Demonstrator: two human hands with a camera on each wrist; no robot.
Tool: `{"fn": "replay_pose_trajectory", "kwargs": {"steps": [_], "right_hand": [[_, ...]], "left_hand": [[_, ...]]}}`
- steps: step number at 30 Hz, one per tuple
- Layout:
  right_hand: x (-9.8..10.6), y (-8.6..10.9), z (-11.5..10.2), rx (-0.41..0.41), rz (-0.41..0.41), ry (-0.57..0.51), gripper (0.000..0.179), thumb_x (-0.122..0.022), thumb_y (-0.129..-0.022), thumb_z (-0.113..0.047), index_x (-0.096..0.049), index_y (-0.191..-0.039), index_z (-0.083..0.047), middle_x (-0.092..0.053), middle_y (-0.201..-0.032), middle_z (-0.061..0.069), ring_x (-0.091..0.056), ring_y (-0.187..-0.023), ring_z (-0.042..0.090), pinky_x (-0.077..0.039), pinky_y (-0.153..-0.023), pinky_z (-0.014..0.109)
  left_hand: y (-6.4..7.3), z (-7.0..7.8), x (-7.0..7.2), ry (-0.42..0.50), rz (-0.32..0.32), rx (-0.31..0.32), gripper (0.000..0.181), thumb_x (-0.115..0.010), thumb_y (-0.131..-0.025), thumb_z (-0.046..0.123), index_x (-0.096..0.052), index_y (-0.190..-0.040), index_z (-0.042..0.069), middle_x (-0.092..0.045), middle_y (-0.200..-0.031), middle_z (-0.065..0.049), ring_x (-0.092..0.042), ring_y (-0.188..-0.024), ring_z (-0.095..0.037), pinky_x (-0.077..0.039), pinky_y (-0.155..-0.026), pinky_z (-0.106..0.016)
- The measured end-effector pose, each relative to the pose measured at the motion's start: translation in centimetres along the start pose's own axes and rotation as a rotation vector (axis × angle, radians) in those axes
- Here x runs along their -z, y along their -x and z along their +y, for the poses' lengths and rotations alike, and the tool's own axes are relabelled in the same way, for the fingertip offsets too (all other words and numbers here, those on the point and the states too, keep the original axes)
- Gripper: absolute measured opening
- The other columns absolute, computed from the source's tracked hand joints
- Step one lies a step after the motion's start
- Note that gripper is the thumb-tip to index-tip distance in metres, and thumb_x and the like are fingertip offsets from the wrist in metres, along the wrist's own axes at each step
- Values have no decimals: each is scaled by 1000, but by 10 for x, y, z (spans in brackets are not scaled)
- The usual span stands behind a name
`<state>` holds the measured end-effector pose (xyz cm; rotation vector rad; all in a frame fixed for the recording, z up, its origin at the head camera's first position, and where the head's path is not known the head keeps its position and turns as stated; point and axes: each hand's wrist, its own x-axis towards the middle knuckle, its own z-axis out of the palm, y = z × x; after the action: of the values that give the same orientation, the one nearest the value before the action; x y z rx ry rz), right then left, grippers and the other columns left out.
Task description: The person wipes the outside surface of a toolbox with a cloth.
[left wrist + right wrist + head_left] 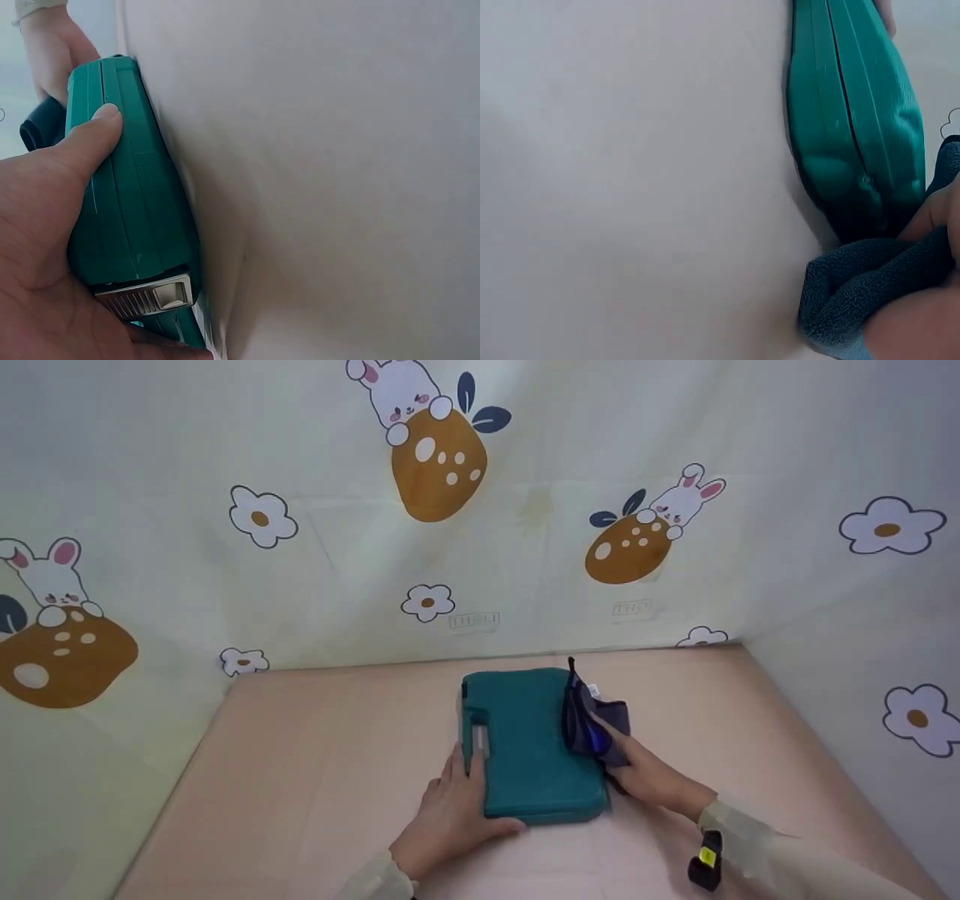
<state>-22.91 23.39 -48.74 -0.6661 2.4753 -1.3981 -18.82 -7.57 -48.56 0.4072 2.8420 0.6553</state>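
A green plastic carrying case [536,742] lies flat on the table, its handle side to the left. My left hand [450,810] grips its near left corner. In the left wrist view the thumb [97,139] presses on the near side face, and the palm covers the corner by a metal latch [146,296]. My right hand [649,772] holds a bunched dark blue terry cloth [596,720] against the case's right edge. In the right wrist view folds of the cloth [862,289] touch the case's end; part of this hand is cut off.
The tabletop [322,765] has a pale pinkish-beige cover. Behind it and on both sides hangs a light curtain [330,577] printed with rabbits, fruit and flowers. A black band with a yellow part [706,856] is on the right wrist.
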Motion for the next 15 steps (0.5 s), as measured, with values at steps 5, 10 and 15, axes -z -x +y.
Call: {"fn": "replay_pose_trajectory", "kwargs": {"steps": [5,10,15], "right_hand": [[-7,13,-10,-84,-7,-92,84,-41,-93,16,-11,-165,-17,-6,-167,16,-6,-150,34,-7,-115,60],[-19,22,-19,-135,32,-159,86,-43,-92,16,-11,-165,-16,-1,-168,18,0,-151,37,-3,-114,61],[-32,29,-25,-148,149,-133,83,-46,-90,17,-15,-163,-7,-8,-165,24,-4,-150,40,-4,-115,59]], "left_hand": [[1,-1,0,-3,22,-11,133,-67,-70,85,-19,-160,0,-13,-159,-36,-29,-143,-46,-37,-103,-63],[2,-1,-1,-2,46,-15,136,-69,-69,84,-14,-161,0,-16,-159,-36,-30,-142,-47,-39,-101,-63],[3,0,-1,7,55,-10,139,-69,-68,85,-9,-161,-1,-17,-159,-34,-31,-142,-47,-38,-102,-64]]}}
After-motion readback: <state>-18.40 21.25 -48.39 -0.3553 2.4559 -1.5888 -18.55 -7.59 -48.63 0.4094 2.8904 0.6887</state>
